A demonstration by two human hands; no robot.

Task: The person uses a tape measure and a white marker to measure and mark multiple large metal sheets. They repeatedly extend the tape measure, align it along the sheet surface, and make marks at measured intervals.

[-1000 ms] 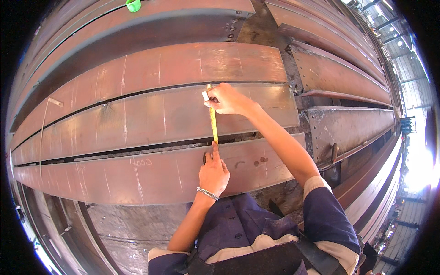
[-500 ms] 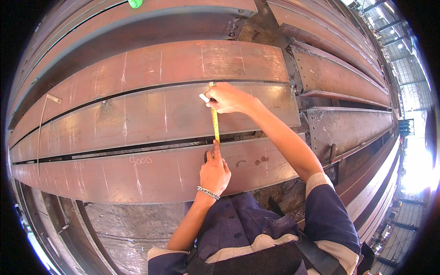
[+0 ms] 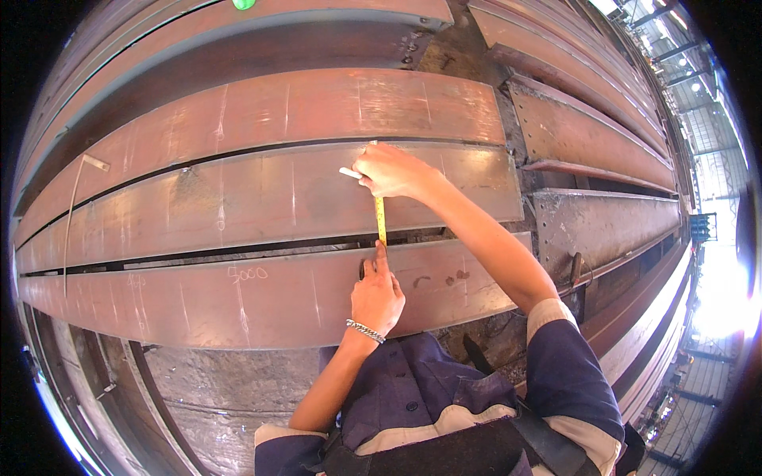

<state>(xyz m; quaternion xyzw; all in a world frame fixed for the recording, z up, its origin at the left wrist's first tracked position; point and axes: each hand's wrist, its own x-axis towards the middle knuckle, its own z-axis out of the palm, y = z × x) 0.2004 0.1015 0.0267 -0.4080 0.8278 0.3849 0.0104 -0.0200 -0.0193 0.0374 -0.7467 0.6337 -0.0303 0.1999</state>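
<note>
A yellow tape measure [image 3: 380, 222] stretches across the middle steel beam [image 3: 254, 194] and over the dark gap to the nearest beam [image 3: 270, 305]. My left hand [image 3: 377, 303] is closed at the tape's near end, its index finger stretched along the blade; most of the case is hidden under the hand. At the far edge of the middle beam, my right hand [image 3: 390, 170] is closed around a short white chalk stick [image 3: 348, 172], which points left. Its fingers also rest over the tape's far end and hide part of it.
Chalk lines and written marks cross the beams. A thin L-shaped strip [image 3: 73, 202] lies over them at the left. Beyond is another long beam [image 3: 302, 103]; more beams with bolt holes [image 3: 603, 139] stand to the right. A green object [image 3: 243, 4] shows at the top edge.
The whole view has shifted slightly, so the beams appear a little further right. My right hand has turned a little, with the chalk sticking out further left. Both hands keep their places along the tape.
</note>
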